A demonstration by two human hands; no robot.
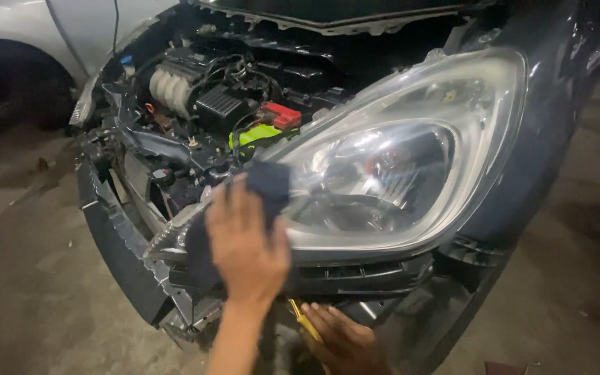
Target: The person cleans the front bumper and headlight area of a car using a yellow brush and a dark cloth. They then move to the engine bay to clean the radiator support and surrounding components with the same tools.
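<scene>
The headlight (397, 167) lens is glossy clear plastic, the dark cloth (267, 182) matt, the floor (29, 278) rough concrete.
</scene>
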